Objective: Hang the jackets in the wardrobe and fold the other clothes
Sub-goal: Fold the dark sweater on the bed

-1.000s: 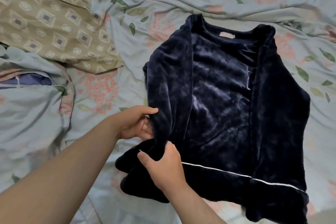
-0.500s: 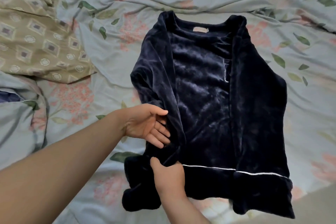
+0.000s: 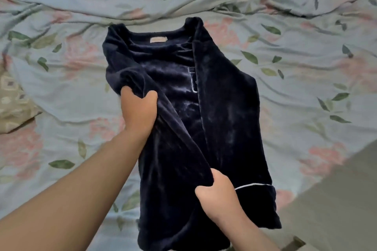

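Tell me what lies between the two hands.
Head view: only a folded-in side of the navy top, which the left hand and right hand both grip.

Rumpled pale-blue floral bedsheet (image 3: pixel 285 91) covering the bed, olive patterned pillow (image 3: pixel 14 106) at left edge, plain beige area (image 3: pixel 336 199) lower right

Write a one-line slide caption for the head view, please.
Left hand and right hand grip a dark navy top spread on a floral bedsheet.

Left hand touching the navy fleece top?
Touching. Head view: the left hand grips a bunched fold of the navy fleece top, curled round the fabric.
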`<action>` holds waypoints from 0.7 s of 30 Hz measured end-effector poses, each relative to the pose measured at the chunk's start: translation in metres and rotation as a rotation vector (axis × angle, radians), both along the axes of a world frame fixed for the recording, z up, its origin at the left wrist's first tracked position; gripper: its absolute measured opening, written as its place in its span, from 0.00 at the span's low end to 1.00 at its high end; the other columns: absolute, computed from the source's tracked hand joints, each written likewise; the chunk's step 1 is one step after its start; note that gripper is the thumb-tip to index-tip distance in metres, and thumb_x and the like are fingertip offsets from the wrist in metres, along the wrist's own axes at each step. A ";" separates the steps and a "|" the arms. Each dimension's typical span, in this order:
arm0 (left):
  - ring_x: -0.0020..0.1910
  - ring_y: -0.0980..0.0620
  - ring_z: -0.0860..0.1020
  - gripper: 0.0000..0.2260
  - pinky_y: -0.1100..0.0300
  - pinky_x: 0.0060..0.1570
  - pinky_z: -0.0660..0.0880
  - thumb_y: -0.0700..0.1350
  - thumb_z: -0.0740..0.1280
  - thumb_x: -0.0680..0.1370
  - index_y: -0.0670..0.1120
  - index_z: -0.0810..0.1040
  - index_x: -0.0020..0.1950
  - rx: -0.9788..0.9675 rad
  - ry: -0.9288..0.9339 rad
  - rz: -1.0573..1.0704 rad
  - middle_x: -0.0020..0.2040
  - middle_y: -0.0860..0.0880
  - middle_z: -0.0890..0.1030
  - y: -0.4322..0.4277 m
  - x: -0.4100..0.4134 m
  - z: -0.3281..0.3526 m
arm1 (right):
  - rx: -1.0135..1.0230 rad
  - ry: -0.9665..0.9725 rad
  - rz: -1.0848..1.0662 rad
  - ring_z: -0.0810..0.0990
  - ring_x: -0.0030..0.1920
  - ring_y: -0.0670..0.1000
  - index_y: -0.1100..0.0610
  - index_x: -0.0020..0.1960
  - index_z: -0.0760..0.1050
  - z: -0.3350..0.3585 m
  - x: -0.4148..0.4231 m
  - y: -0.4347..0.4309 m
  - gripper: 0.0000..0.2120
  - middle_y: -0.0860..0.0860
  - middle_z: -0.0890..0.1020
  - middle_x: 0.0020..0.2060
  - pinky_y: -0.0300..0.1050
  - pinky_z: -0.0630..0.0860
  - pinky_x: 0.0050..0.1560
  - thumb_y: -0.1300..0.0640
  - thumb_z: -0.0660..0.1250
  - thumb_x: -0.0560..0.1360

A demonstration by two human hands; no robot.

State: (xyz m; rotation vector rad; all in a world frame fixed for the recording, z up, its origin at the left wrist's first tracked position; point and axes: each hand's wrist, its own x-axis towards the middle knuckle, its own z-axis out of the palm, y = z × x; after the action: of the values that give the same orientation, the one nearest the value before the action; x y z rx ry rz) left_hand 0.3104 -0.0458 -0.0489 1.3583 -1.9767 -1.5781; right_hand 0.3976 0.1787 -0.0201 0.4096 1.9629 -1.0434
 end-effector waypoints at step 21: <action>0.48 0.53 0.74 0.12 0.56 0.49 0.73 0.53 0.64 0.74 0.49 0.75 0.54 -0.393 -0.081 -0.404 0.46 0.54 0.75 0.161 -0.017 -0.027 | 0.297 0.155 0.039 0.77 0.53 0.50 0.47 0.61 0.72 -0.049 -0.068 0.150 0.15 0.46 0.76 0.55 0.53 0.75 0.55 0.49 0.57 0.76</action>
State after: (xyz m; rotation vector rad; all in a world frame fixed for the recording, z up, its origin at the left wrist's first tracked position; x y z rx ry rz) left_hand 0.2932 0.1148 -0.0758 0.9234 -2.5626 -1.1894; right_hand 0.3300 0.3284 -0.0695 0.4597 2.2656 -0.7792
